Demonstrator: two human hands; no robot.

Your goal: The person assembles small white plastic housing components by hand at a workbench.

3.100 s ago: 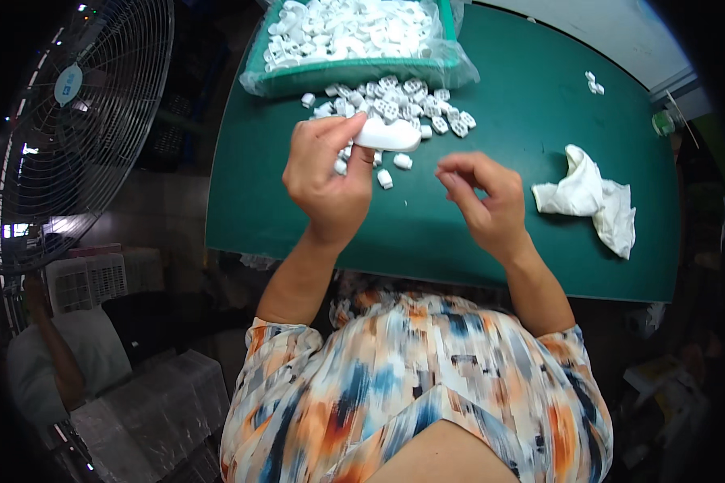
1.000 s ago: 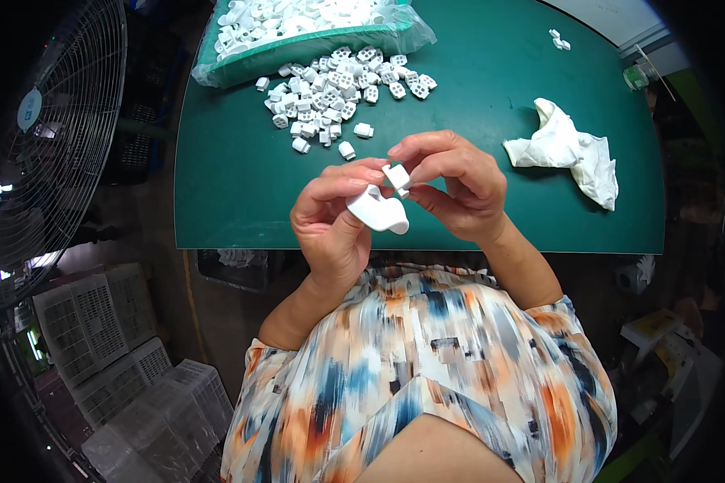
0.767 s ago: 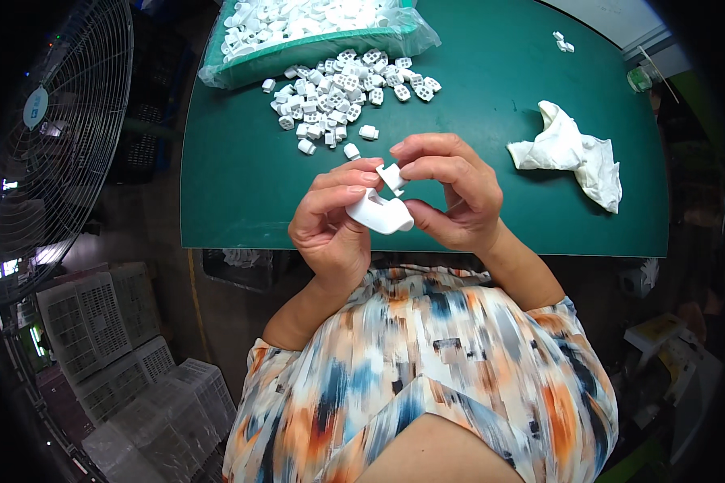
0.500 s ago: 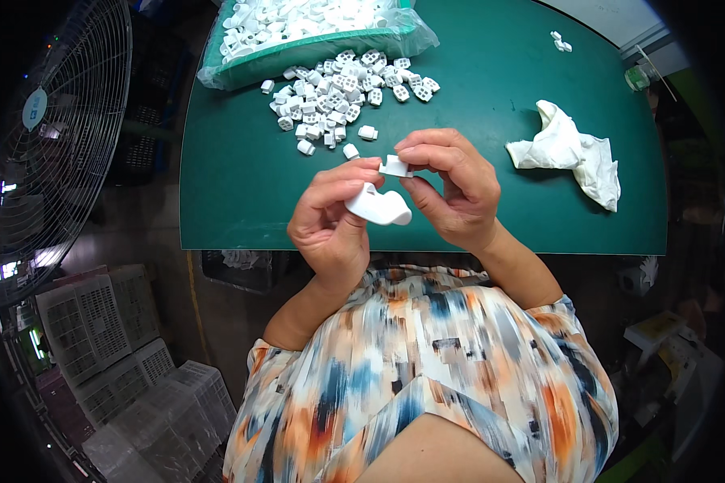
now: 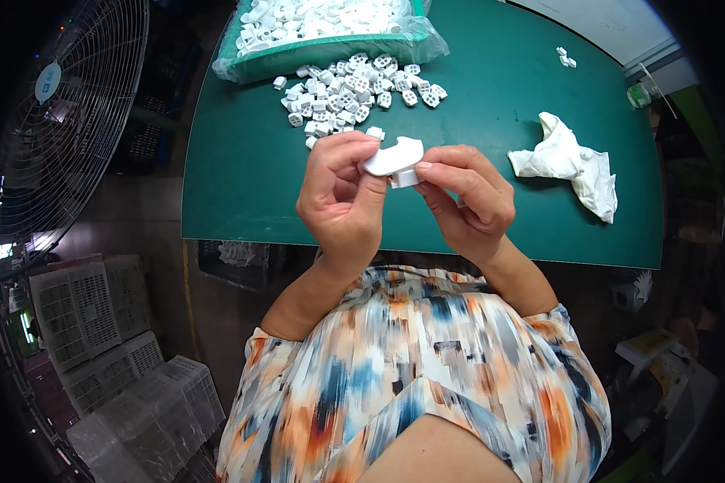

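Note:
Between the fingertips of my left hand (image 5: 342, 193) is a smooth, curved white plastic piece (image 5: 396, 158). My right hand (image 5: 471, 197) pinches a small blocky white plastic piece (image 5: 405, 179) from the right. The small block sits against the underside of the curved piece; whether the two are joined I cannot tell. Both hands are above the green table's near part. Just beyond my left fingertips lies a pile of similar small white blocks (image 5: 350, 95), several with round holes in their faces.
A green tray (image 5: 298, 60) lined with clear plastic holds many white pieces at the back. White gloves (image 5: 568, 165) lie on the green table (image 5: 459, 88) at the right. A large fan (image 5: 72, 105) stands left. Plastic crates (image 5: 97, 330) are stacked on the floor, lower left.
The curved piece has been turned over and brought against the small block, which now sits below it. My hands have shifted slightly right, and the view has tilted a little.

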